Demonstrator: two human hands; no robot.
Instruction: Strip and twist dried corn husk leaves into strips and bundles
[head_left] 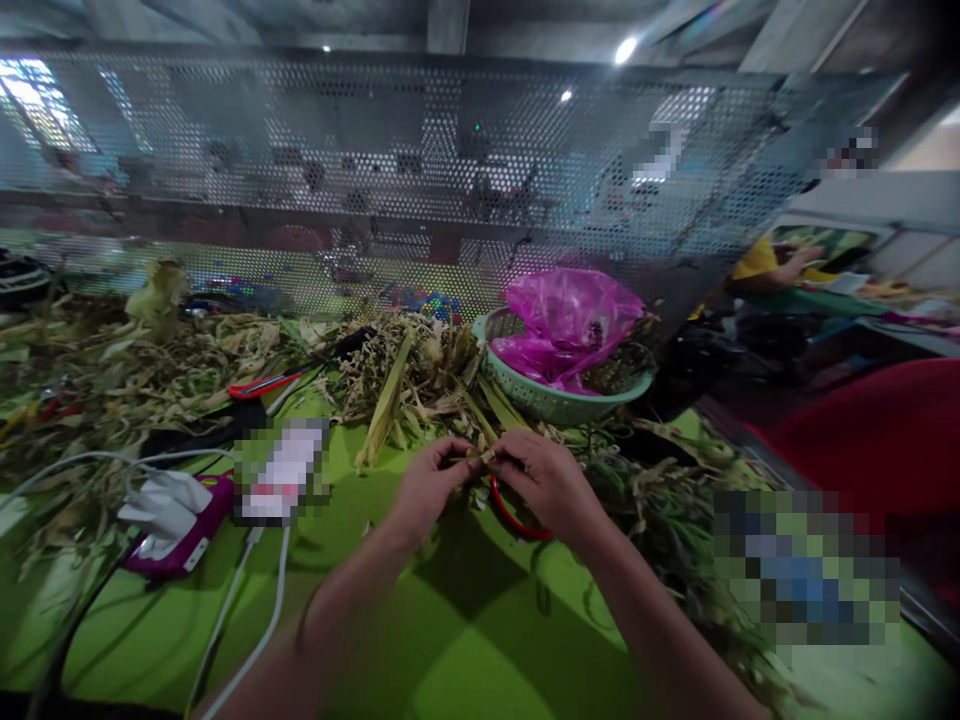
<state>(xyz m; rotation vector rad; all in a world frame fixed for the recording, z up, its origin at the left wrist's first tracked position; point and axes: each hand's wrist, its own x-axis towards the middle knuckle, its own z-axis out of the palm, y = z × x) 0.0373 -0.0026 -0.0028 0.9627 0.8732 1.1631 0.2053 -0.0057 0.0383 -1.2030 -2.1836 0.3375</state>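
Note:
My left hand [437,487] and my right hand [546,482] meet over the green table [450,650], fingertips pinched together. Between them is a small pale piece of dried plant [484,456], held from both sides; its exact shape is partly hidden by the fingers. A curved red handle or ring [517,518] lies under my right hand. Just beyond my fingers is a heap of dried stalks and leaves [427,365], with a long yellowish husk strip [388,400] leaning at its front.
Behind the hands stands a green colander [555,398] with a pink plastic bag [574,320]. At left are a purple power strip [180,530], a blurred-out phone [285,470], cables and a red-handled cutter [266,384]. Greener leaves [675,510] lie right. A perforated metal screen [375,150] rises behind.

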